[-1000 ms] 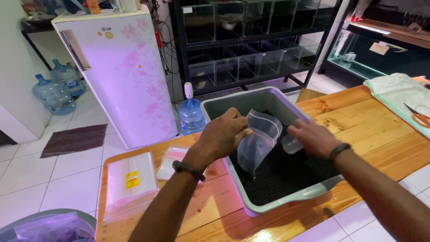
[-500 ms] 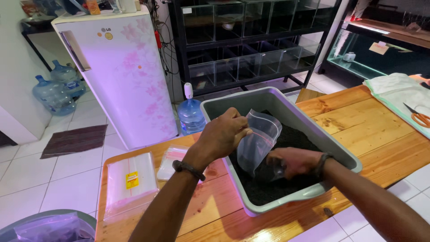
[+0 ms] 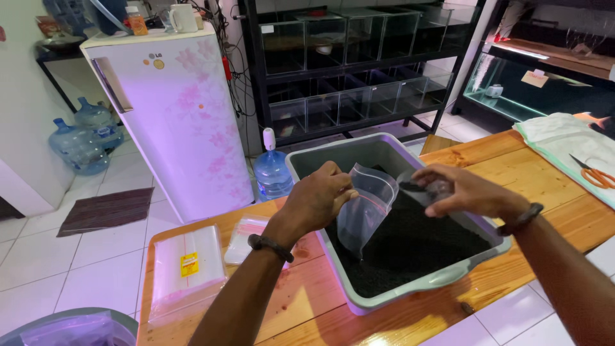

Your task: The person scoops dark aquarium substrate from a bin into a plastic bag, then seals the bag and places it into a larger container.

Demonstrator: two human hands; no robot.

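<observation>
Head view, looking down over a wooden surface. Nearest the viewer, both forearms reach forward over a grey rectangular tray filled with fine black granules; the tray sits on the surface close to its near edge. The left hand has its fingers pressed together, pinching the rim of a clear plastic zip bag, which hangs open and slightly tilted above the granules, its lower corner just over them. The right hand, just beside the bag's mouth, is curled around a small clear cup holding dark material, with the cup tipped toward the bag. Each wrist bears a dark band. To the left on the surface lie a stack of clear bags with a yellow label and a smaller pack of bags. At the far right end rest a pale cloth and orange-handled scissors. Beyond the surface, on the tiled floor, stand a blue water bottle and a white refrigerator with pink flower print; behind these a black rack of glass tanks.
</observation>
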